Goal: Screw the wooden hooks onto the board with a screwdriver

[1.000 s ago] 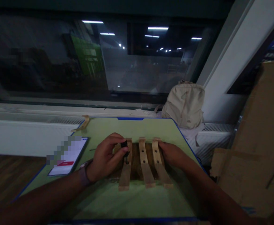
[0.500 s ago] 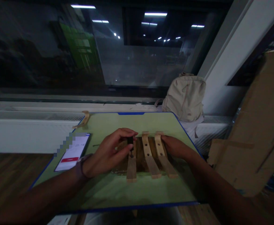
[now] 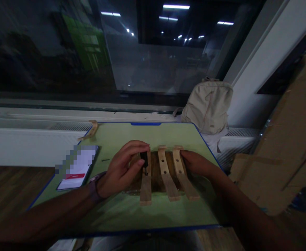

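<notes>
My left hand (image 3: 127,165) pinches a small screwdriver (image 3: 144,159) with a short black handle. The tool stands nearly upright, its tip at the lower hole of the left wooden strip (image 3: 145,191). Beside this are a middle wooden strip (image 3: 168,181) and a right wooden strip (image 3: 183,177), each bent and with two holes. All three lie across a shiny brown board (image 3: 155,177). At the right end, my right hand (image 3: 196,163) grips the right strip near its upper part; its fingertips are mostly hidden behind the wood.
The pale green tabletop (image 3: 111,212) has a blue rim. A phone (image 3: 78,167) lies on the left, with a small dark screw (image 3: 105,160) nearby. Another bent wooden strip (image 3: 91,130) rests at the far left corner. A beige backpack (image 3: 209,106) and cardboard (image 3: 278,146) stand to the right.
The view has shifted slightly. The screwdriver now leans a little, its handle tipped to the left, and more of its shaft shows. My right hand keeps its place on the right strip.
</notes>
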The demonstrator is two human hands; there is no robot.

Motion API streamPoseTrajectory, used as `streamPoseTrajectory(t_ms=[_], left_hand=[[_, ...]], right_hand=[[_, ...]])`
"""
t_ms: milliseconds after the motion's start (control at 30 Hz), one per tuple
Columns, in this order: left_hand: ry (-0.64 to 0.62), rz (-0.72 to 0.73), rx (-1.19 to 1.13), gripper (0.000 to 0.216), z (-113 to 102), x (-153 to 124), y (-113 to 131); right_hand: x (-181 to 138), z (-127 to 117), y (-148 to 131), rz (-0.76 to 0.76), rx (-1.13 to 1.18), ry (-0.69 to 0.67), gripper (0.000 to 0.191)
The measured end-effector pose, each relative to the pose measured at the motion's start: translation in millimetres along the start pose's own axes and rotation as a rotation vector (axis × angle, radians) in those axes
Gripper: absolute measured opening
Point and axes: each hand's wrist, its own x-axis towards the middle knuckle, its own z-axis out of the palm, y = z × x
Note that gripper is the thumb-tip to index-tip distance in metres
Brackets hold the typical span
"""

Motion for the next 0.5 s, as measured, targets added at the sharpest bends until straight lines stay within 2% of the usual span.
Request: streamPoseTrajectory(t_ms=[67, 133, 267, 400, 500], left_hand=[[0.045, 0.041, 0.028, 0.035, -0.6, 3.2, 0.4], [0.079, 0.015, 0.047, 0.034, -0.4, 4.3, 2.1], [0.048, -0.041, 0.024, 0.037, 0.5, 2.8, 7.4], [0.005, 0.048, 0.015, 0.033, -2.5, 5.6, 9.2], [0.037, 0.091, 0.07, 0.031, -3.6, 6.8, 8.5]], right_hand=[[-0.4, -0.4, -0.6, 0.005, 0.0, -0.001, 0.034], [-0.6, -0.1, -0.2, 0.0, 0.008, 0.001, 0.035], [-0.2, 1.5, 1.6, -0.039, 0.069, 0.015, 0.035], [0.7, 2.5, 3.6, -0.036, 0.056, 0.021, 0.032], [0.8, 2.5, 4.4, -0.037, 0.048, 0.015, 0.034]])
